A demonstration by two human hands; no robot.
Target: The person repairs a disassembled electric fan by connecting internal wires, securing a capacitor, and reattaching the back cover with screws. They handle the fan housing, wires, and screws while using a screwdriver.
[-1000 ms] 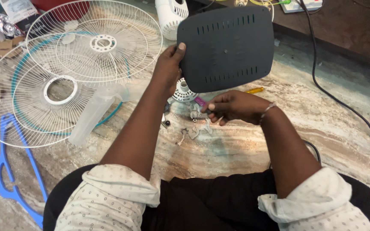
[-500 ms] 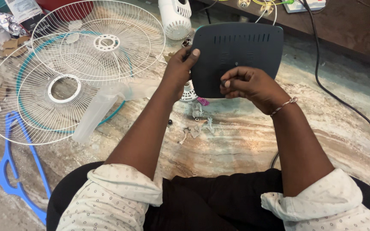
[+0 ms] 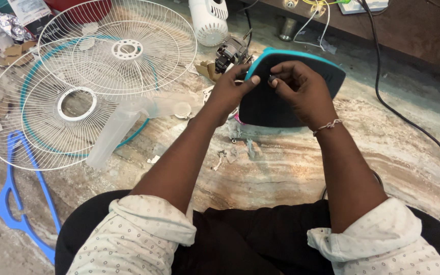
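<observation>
Both hands held a dark, rounded-square plastic cover (image 3: 268,104) with a teal rim up off the marbled stone floor (image 3: 291,168), tilted so its vented face met the person's eyes. The left hand (image 3: 230,89) closed on its left edge, thumb laid over the face to steady it. The right hand (image 3: 301,89) curled over the upper middle, fingertips pinched together on something too small to tell. Beyond the cover sat a bare motor (image 3: 231,51), metal and windings exposed. Two white wire fan guards (image 3: 87,86) lay overlapped far left, a translucent fan blade (image 3: 123,127) resting across them. Loose small parts (image 3: 232,150) lay scattered beneath the cover, within reach.
</observation>
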